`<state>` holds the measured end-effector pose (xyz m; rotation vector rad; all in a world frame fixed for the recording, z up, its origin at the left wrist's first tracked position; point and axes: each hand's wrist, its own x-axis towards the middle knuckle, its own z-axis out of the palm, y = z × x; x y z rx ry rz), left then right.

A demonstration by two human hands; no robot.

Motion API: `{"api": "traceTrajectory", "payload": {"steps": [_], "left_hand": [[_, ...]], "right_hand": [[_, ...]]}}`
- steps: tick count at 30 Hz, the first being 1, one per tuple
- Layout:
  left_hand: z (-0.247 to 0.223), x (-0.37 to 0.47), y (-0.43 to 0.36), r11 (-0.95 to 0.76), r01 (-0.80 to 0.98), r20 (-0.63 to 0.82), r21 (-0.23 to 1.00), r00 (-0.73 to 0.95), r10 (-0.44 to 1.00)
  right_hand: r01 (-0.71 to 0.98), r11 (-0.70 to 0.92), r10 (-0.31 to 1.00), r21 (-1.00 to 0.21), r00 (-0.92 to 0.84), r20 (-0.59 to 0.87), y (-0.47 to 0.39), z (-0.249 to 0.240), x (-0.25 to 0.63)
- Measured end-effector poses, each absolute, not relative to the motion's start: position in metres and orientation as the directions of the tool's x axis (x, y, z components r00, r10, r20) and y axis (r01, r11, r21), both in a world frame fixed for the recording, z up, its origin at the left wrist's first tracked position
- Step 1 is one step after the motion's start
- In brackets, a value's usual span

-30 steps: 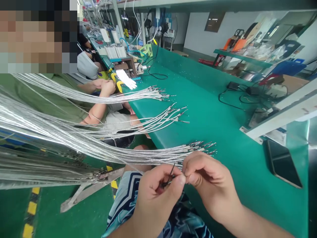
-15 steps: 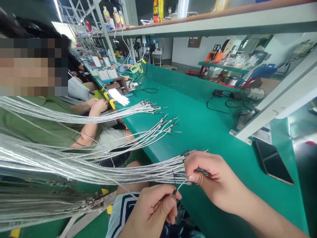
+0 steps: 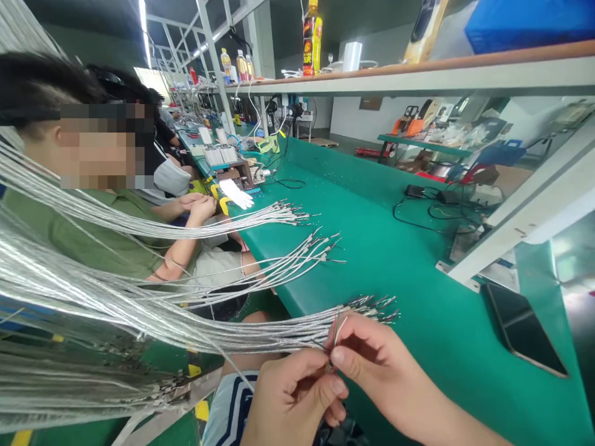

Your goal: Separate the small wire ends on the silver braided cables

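Observation:
Near the bottom middle, my left hand (image 3: 300, 393) pinches the end of a silvery sheathed cable (image 3: 235, 364) that comes in from the left. Thin coloured wires (image 3: 338, 331), dark, red, green and white, fan out from that end. My right hand (image 3: 372, 356) meets the left one, its thumb and forefinger closed on these wires. Which wire the fingertips grip is hidden. Just behind my hands lies a thick bundle of similar cables (image 3: 279, 334), its stripped ends on the green table (image 3: 367, 248).
Two more cable bundles (image 3: 279, 272) (image 3: 223, 230) reach over the table's left edge. A co-worker in a green shirt (image 3: 130, 248) sits at left. A phone (image 3: 523, 328) lies at right beside a white post (image 3: 520, 217). A white glove (image 3: 236, 194) and black adapters (image 3: 446, 197) lie farther back.
My right hand has come down and left, up to my left fingertips. Several coloured wires now stand spread there. The view has tilted up slightly.

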<state>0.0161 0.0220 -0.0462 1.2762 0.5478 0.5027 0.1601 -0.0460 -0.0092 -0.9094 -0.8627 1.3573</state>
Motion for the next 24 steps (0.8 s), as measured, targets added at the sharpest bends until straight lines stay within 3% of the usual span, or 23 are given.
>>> {"api": "traceTrajectory", "payload": {"steps": [5,10,19,21,24], "left_hand": [[-0.041,0.014,0.019,0.173,-0.036,-0.087,0.984,0.753,0.652],[-0.039,0.012,0.017,0.08,-0.015,-0.04,0.997,0.766,0.642],[-0.046,0.011,0.014,-0.298,0.067,0.166,0.952,0.703,0.691],[-0.047,0.01,0.012,-0.427,0.072,0.264,0.901,0.691,0.673],[-0.051,0.008,0.006,-0.548,0.004,0.399,0.836,0.681,0.614]], "right_hand": [[-0.413,0.05,0.988,-0.91,0.152,-0.015,-0.045,-0.015,0.159],[-0.158,0.132,0.943,-0.979,0.325,0.074,-0.05,-0.006,0.169],[-0.098,0.085,0.969,-0.992,0.238,0.059,-0.054,-0.011,0.164],[-0.176,0.08,0.966,-0.981,0.255,0.033,-0.056,-0.01,0.162],[-0.519,-0.062,0.979,-0.852,0.136,-0.154,-0.06,-0.005,0.159]]}}
